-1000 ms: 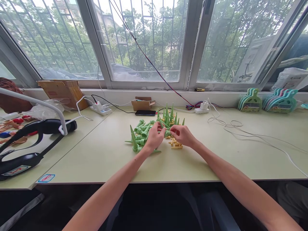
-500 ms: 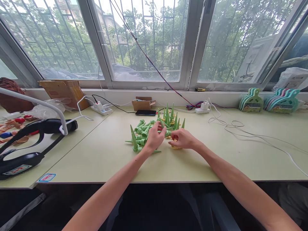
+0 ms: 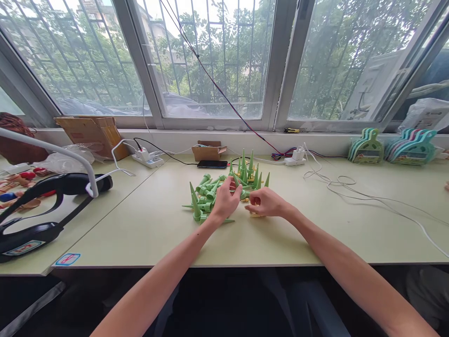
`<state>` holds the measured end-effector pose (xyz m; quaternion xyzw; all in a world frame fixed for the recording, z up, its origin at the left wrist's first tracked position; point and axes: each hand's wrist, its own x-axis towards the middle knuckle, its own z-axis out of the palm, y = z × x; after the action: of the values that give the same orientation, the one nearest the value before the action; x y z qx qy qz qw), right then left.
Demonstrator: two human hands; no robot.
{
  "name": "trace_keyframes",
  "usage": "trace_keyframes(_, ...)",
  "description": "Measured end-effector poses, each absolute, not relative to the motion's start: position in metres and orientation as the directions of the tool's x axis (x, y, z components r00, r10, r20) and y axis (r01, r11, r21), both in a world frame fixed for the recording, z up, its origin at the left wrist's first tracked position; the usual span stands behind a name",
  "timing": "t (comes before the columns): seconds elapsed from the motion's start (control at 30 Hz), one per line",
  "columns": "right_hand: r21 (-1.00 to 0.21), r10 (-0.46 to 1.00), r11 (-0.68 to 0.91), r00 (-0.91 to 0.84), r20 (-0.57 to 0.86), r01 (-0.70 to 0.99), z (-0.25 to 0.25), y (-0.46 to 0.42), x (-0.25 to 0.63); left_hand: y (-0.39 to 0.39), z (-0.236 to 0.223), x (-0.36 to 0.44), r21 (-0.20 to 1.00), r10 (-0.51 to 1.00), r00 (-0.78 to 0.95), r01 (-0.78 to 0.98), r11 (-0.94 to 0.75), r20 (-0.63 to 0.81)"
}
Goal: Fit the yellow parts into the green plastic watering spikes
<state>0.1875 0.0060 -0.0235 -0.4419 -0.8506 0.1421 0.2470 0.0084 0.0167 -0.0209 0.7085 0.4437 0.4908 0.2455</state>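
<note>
A green spike (image 3: pixel 236 179) seems pinched in the left hand (image 3: pixel 226 198), while at its three o'clock yellow pieces (image 3: pixel 257 215) are partly covered by the curled right hand (image 3: pixel 268 202), whose grip cannot be told, and upright spikes (image 3: pixel 251 162) at one o'clock could be toppled by brushing knuckles.

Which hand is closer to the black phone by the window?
Left. The left hand is in front of the black phone, slightly right, among the green spikes. The right hand is farther right, by the yellow pieces.
</note>
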Motion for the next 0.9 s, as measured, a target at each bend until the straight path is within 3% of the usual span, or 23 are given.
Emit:
trace_keyframes(0.2, -0.511, 0.757, 0.630, -0.610, 0.234, 0.585, -0.013, 0.003, 0.196, 0.016, -0.021, 0.009, 0.793, 0.872, 0.121, 0.372, -0.482, 0.474)
trace_keyframes(0.5, -0.548, 0.749, 0.589, -0.656, 0.095, 0.594, -0.006, 0.004, 0.208, 0.015, -0.021, 0.009, 0.783, 0.861, 0.139, 0.364, -0.504, 0.489)
trace_keyframes(0.9, -0.528, 0.739, 0.609, -0.666, 0.106, 0.592, -0.008, 0.003, 0.204, 0.012, -0.019, 0.010, 0.748, 0.855, 0.159, 0.425, -0.510, 0.493)
